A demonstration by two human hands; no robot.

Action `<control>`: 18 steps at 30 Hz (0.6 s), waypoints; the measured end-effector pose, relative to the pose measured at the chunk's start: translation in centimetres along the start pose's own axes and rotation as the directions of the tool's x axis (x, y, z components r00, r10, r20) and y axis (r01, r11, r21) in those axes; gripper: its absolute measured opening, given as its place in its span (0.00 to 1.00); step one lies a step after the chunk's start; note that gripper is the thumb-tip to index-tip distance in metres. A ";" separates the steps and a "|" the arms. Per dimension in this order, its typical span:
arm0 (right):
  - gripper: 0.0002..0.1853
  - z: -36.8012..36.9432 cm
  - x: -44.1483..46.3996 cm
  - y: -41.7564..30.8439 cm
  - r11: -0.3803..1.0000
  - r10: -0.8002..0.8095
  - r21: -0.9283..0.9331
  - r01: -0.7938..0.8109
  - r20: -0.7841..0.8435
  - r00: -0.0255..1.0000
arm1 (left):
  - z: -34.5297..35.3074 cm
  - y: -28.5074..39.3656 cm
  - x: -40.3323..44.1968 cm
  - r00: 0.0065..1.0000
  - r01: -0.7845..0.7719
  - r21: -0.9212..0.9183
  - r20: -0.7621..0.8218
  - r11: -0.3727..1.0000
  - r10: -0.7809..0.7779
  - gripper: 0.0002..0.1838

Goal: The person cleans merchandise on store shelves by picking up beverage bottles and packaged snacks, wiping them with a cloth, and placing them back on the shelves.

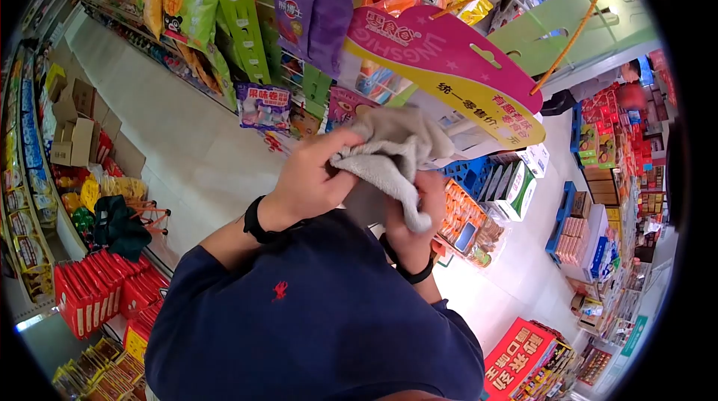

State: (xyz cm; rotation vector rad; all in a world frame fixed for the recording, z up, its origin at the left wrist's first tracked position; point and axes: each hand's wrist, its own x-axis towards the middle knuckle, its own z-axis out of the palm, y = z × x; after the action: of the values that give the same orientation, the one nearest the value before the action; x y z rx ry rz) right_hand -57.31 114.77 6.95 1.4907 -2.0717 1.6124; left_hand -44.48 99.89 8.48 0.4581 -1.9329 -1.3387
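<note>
A grey cloth is bunched up in front of my chest, held between both hands. My left hand pinches its left edge, with the thumb and fingers closed on the fabric. On the other side my right hand grips the cloth lower down, and a fold hangs over its fingers. Just beyond the cloth is a pink and yellow hanging sign with Chinese lettering. Purple snack bags and a small candy bag hang close by on a rack.
Green snack bags hang at upper left. Opened cardboard boxes and red packages stand at the left. To the right are an orange-packed crate, a blue crate and a red display box. A person's dark sleeve shows farther back.
</note>
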 end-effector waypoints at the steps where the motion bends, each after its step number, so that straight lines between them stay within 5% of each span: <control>1: 0.14 0.0 0.5 -0.2 0.995 -0.089 -0.043 0.085 -0.103 0.991 | -0.6 0.2 0.5 0.993 -0.111 0.032 0.041 0.993 0.110 0.22; 4: 0.21 0.0 2.8 -0.6 0.969 -0.209 -0.189 0.161 -0.273 0.939 | 0.5 1.4 2.5 0.938 -0.314 0.032 -0.144 0.949 0.316 0.25; 6: 0.23 0.6 4.3 -0.5 0.960 -0.257 -0.197 0.197 -0.356 0.898 | 0.8 1.4 3.0 0.955 -0.279 0.045 -0.091 0.959 0.282 0.33; 11: 0.31 1.9 5.4 -0.2 0.917 -0.308 -0.340 0.206 -0.280 0.909 | 2.2 0.8 4.2 0.939 -0.310 0.123 -0.116 0.943 0.324 0.37; 18: 0.24 1.9 4.3 0.2 0.930 -0.253 -0.323 0.173 -0.224 0.941 | 2.2 -1.1 3.1 0.963 -0.232 0.142 -0.108 0.962 0.248 0.28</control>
State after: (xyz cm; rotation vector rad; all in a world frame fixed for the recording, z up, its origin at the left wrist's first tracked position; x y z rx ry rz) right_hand -58.80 110.64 8.70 1.2721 -1.8351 1.2684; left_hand -48.31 98.93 8.13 0.3463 -1.9084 -1.0116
